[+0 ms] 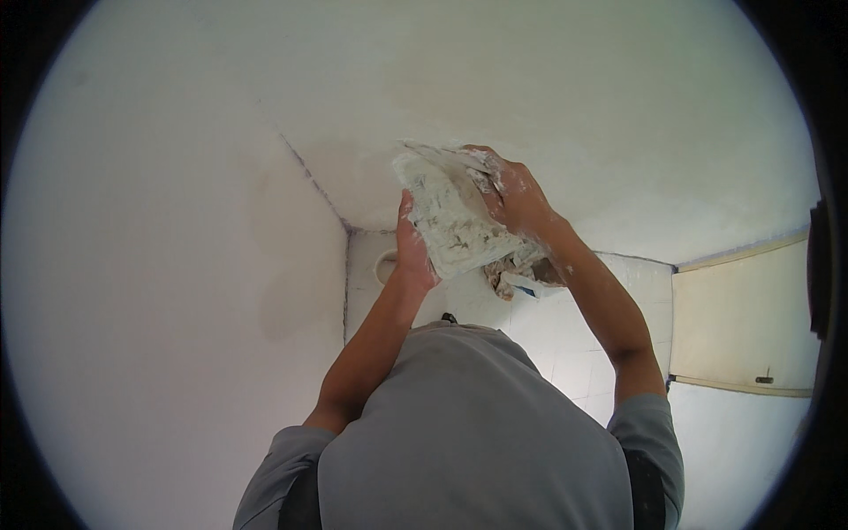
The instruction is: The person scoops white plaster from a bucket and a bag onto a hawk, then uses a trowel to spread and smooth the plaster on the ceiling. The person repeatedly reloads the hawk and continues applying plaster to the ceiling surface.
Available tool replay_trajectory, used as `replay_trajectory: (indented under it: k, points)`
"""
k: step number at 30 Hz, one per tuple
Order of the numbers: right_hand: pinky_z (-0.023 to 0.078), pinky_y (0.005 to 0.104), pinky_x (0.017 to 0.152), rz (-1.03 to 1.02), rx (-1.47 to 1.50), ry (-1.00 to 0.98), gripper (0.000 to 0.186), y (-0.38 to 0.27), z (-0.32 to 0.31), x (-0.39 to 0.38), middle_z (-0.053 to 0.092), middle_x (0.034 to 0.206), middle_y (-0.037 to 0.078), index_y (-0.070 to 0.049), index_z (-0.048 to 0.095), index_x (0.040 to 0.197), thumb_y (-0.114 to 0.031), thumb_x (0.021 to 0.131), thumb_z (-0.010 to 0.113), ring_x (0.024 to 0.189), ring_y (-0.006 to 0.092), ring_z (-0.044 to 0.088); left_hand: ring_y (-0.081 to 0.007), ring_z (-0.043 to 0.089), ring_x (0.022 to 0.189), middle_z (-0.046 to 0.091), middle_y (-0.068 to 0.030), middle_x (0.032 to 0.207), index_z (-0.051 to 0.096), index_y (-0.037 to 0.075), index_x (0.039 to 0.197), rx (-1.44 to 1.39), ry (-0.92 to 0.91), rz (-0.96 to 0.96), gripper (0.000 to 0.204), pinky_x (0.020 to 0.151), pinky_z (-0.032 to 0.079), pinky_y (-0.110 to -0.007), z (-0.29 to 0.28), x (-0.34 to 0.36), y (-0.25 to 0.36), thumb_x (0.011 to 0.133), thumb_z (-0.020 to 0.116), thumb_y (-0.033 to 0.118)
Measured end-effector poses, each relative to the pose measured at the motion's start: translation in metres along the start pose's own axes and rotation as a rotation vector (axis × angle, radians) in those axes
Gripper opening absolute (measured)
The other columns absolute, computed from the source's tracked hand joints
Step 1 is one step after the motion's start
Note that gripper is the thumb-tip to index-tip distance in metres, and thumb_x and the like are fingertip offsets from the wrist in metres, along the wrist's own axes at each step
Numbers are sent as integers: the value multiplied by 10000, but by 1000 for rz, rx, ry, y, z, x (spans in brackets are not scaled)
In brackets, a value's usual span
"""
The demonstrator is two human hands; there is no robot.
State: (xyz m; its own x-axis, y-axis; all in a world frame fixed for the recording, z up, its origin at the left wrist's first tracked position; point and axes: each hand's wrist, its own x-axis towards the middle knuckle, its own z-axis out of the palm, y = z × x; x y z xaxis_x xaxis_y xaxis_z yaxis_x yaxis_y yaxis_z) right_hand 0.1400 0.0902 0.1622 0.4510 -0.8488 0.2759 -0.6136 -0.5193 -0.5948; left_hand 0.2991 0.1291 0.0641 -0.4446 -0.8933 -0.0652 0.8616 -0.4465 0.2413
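Observation:
A flat board [455, 225] thickly coated with wet whitish plaster is held up in front of my body, tilted. My left hand [415, 249] grips its left edge, thumb pointing up along the side. My right hand [523, 199] is closed at the upper right of the board, its fingers smeared with plaster. A thin, plaster-caked flat blade [433, 150], apparently a scraper, runs from those fingers along the board's top edge. Its handle is hidden in my grip.
Pale walls meet at a dark-lined corner [349, 228] ahead. Damp patches [296, 291] mark the left wall. Below my hands lie a crumpled, plaster-stained bag [521, 272] and a round white container [386, 265], partly hidden. A cream door [738, 318] stands at right.

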Motion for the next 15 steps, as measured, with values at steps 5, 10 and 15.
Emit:
replay_trajectory:
  k: [5, 10, 15]
  points:
    - [503, 439, 850, 139, -7, 266, 511, 10, -1, -28, 647, 1101, 178, -130, 459, 1331, -16, 843, 556, 951, 383, 629, -353, 480, 1261, 438, -153, 1413, 315, 100, 1462, -7, 63, 23, 793, 1033, 414, -545, 27, -12, -3, 920, 326, 679]
    - [507, 422, 842, -93, -81, 54, 508, -12, -10, -10, 645, 1114, 176, -131, 446, 1344, -21, 862, 562, 952, 375, 631, -344, 488, 1257, 460, -150, 1397, 329, 102, 1455, 4, 6, 7, 761, 1036, 414, -541, 18, -7, -3, 929, 354, 651]
    - [504, 436, 802, 49, -44, -6, 498, -33, -16, -16, 658, 1039, 195, -118, 464, 1318, 13, 846, 548, 924, 383, 629, -350, 491, 1254, 464, -153, 1393, 337, 99, 1450, -42, -11, 2, 724, 1036, 414, -543, 20, -12, -2, 941, 364, 612]
